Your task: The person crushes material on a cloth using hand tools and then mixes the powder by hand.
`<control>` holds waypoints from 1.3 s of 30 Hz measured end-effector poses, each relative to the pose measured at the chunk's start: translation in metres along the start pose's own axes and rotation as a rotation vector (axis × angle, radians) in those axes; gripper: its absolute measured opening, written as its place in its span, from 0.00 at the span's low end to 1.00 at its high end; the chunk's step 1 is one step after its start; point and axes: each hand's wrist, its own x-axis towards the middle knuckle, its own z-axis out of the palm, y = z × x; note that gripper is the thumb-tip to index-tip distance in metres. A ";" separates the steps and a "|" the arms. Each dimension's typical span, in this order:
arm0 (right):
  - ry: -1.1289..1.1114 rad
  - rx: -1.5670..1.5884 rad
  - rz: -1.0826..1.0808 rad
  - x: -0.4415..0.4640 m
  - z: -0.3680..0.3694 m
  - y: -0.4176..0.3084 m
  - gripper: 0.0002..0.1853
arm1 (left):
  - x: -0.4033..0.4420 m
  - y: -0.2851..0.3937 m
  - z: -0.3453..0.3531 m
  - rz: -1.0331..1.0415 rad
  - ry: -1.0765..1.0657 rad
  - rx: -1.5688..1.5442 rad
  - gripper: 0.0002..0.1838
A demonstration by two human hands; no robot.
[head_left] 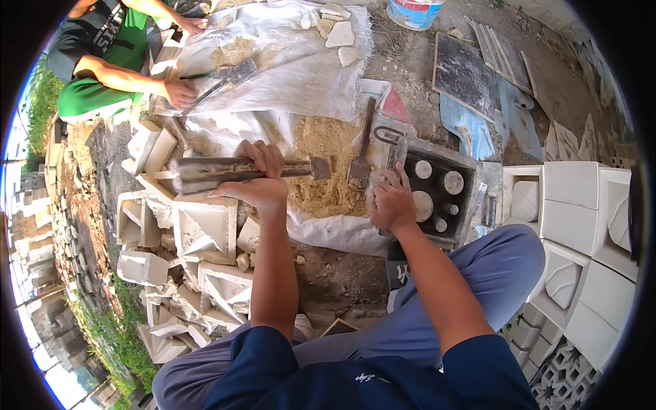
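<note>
My left hand (263, 179) is wrapped round a long metal tool (215, 172) that lies level, its thick cylindrical end to the left and a flat block at its right end, above the sand. My right hand (391, 201) rests at the left edge of a dark rectangular mould (471, 198), fingers bent and partly spread; whether it grips anything is unclear. Several round pale pegs stand inside the mould. Between my hands, a flat-bladed tool (359, 171) lies on the sand (314, 198), its handle pointing up and away. A metal loop (388, 134) shows at the mould's far left corner.
Broken white cast blocks (205, 229) are heaped at left. White blocks (571, 184) are stacked at right. Across the white sheet (294, 82), a co-worker's hand (180, 94) holds a flat tool. A bucket (414, 12) and dark boards (466, 75) lie beyond the mould.
</note>
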 end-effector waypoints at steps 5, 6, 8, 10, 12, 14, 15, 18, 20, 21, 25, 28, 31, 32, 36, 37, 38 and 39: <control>-0.001 -0.020 0.000 0.006 -0.003 -0.002 0.13 | -0.011 -0.049 -0.014 -0.021 0.116 0.078 0.50; -0.025 -0.009 0.006 0.001 -0.003 -0.003 0.13 | -0.017 -0.043 -0.018 -0.069 0.176 0.080 0.50; 0.013 -0.012 -0.013 0.007 -0.001 0.001 0.13 | -0.019 -0.012 -0.019 -0.028 0.145 0.082 0.51; 0.016 0.014 0.001 -0.007 0.001 -0.003 0.13 | -0.034 0.005 -0.025 -0.031 0.118 0.121 0.52; -0.001 -0.019 0.001 0.000 0.000 -0.002 0.13 | -0.026 0.011 -0.027 0.068 0.046 0.046 0.51; 0.011 -0.015 0.002 -0.002 0.001 -0.004 0.13 | -0.035 -0.033 -0.045 0.052 0.085 0.088 0.51; 0.022 -0.020 -0.002 0.001 0.000 -0.004 0.13 | -0.034 -0.038 -0.039 0.039 0.128 0.121 0.50; -0.022 -0.015 0.011 0.000 0.001 -0.002 0.13 | -0.033 -0.020 -0.041 -0.002 0.184 0.125 0.50; 0.005 -0.010 -0.002 0.003 0.001 -0.002 0.14 | -0.038 0.004 -0.038 0.043 0.242 0.128 0.49; 0.032 -0.006 -0.007 0.000 0.002 -0.001 0.14 | -0.040 0.020 -0.034 0.074 0.287 0.057 0.49; 0.018 0.003 0.012 0.001 0.003 -0.002 0.14 | -0.037 0.009 -0.061 0.124 0.211 0.069 0.50; -0.058 -0.032 0.025 0.001 0.000 -0.002 0.13 | -0.031 -0.006 -0.064 0.022 0.395 0.012 0.50; 0.029 -0.004 0.020 0.001 0.005 -0.002 0.14 | -0.040 0.019 -0.065 0.117 0.342 0.047 0.50; 0.013 -0.009 0.030 0.000 0.003 0.004 0.14 | -0.043 0.031 -0.061 0.108 0.293 0.088 0.50; -0.030 -0.023 0.018 0.001 0.000 -0.004 0.14 | -0.033 -0.009 -0.071 0.068 0.325 0.133 0.49; -0.020 -0.038 0.010 0.002 -0.001 -0.004 0.14 | -0.025 -0.008 -0.074 -0.015 0.340 0.059 0.50; -0.046 -0.049 0.015 0.002 -0.002 -0.005 0.14 | -0.018 -0.008 -0.076 -0.051 0.390 0.042 0.50; -0.043 -0.048 0.001 0.000 -0.002 -0.006 0.14 | -0.016 -0.005 -0.078 -0.092 0.443 0.029 0.49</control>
